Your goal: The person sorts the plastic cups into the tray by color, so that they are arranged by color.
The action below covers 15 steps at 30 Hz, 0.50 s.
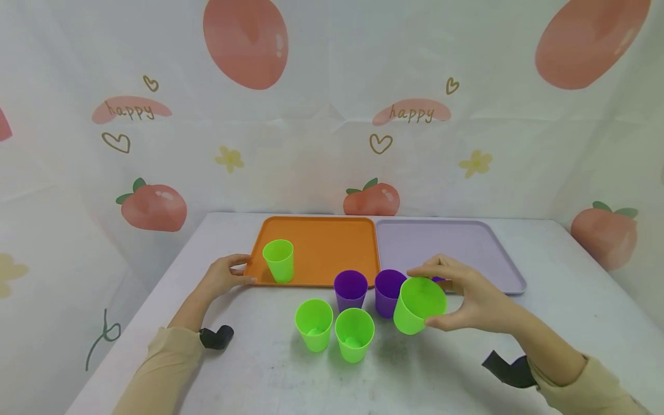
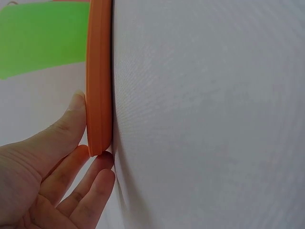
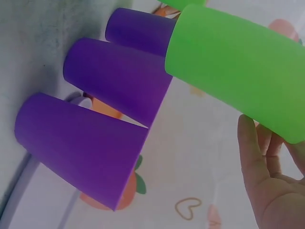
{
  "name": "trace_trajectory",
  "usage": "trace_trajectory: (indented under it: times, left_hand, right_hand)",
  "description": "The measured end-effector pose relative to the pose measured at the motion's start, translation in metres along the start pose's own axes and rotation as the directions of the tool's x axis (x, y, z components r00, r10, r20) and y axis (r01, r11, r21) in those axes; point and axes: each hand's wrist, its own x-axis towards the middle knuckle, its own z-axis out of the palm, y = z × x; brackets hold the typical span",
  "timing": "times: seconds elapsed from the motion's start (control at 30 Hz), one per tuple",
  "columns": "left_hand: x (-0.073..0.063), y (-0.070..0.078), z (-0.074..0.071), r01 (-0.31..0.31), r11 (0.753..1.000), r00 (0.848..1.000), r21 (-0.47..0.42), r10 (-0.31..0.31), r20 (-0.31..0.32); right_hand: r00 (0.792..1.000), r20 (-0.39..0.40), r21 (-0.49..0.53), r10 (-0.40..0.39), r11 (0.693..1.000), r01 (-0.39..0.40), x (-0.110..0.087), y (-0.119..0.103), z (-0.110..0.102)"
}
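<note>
In the head view my right hand grips a green cup between thumb and fingers near its rim. The cup is tilted and raised off the table, its mouth toward me. Purple cups stand behind and left of it, one mostly hidden by that hand. The right wrist view shows three purple cups beside the held green cup. My left hand holds the near left corner of the orange tray, thumb and fingers about its edge. One green cup stands in this tray.
Two more green cups stand upright on the white table, in front of the purple ones. A lilac tray adjoins the orange tray on the right. Behind the table hangs a white cloth with peach prints.
</note>
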Motion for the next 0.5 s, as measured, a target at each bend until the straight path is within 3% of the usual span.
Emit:
trace_trajectory:
  times: [0.17, 0.5]
  left_hand:
    - [0.0, -0.001, 0.0, -0.012, 1.0, 1.0, -0.004, 0.012, -0.001]
    - [0.001, -0.002, 0.0, -0.016, 1.0, 1.0, -0.013, 0.016, -0.003]
  right_hand:
    - [0.999, 0.017, -0.021, 0.048, 0.999, -0.048, 0.002, -0.004, -0.003]
    - [0.997, 0.014, -0.105, -0.07, 0.992, 0.071, 0.012, -0.009, -0.01]
